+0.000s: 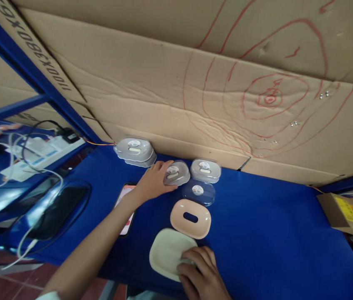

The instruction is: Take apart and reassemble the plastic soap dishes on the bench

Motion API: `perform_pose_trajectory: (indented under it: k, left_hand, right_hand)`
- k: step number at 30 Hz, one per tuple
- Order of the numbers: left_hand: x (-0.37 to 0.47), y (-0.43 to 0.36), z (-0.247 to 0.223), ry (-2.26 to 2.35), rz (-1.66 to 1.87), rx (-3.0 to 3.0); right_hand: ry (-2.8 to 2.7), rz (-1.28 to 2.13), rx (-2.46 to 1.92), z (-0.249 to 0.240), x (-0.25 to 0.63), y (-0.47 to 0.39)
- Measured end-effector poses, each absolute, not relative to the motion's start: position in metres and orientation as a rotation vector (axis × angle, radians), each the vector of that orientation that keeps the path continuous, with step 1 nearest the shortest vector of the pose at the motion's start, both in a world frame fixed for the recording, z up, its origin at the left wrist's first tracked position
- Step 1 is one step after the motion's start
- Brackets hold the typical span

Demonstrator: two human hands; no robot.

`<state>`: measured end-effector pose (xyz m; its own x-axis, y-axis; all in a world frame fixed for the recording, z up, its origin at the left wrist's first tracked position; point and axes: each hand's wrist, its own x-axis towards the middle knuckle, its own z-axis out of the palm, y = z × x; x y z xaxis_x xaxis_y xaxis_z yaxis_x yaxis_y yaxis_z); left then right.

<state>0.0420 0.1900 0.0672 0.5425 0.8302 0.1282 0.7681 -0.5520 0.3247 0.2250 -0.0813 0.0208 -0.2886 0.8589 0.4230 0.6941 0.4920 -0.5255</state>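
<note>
My left hand (156, 181) is closed around the left end of a clear-lidded case (179, 173) with a round sticker, near the cardboard wall. My right hand (200, 268) is bent over the right side of a pale green oval dish (167, 254); what its fingertips hold is partly hidden. Just behind the dish lies a peach oval piece (179, 216) with a slot in its middle. Beyond that is a loose clear lid (208, 193) with a sticker, and behind it another lidded case (206, 170).
Stacked clear-lidded cases (135, 151) stand at the back left. A lit phone (128, 223) lies under my left forearm. A power strip (43, 156) with cables is at the left, and an open cardboard box (348, 214) at the right. Cardboard (164, 104) walls the back.
</note>
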Motion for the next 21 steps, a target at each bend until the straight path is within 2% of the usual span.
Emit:
perform_pose_trajectory:
  k: [5,8,10,14,21]
  left_hand:
    - [0.047,0.126,0.094,1.102,0.453,2.457]
    - [0.052,0.081,0.104,0.857,0.369,2.367]
    - [0.055,0.057,0.105,0.692,0.305,2.315]
    - [0.059,0.037,0.096,0.67,0.347,2.199]
    - [0.064,0.027,0.071,0.762,0.539,2.053]
  right_hand:
    - [-1.906,0.268,-1.443,0.019,0.247,-0.088]
    - [-1.709,0.253,-1.498,0.032,0.269,-0.086]
    - [-1.782,0.365,-1.475,0.046,0.285,-0.08]
    - [-1.894,0.596,-1.383,0.069,0.309,-0.067]
    - [-1.643,0.933,-1.314,0.064,0.325,-0.052]
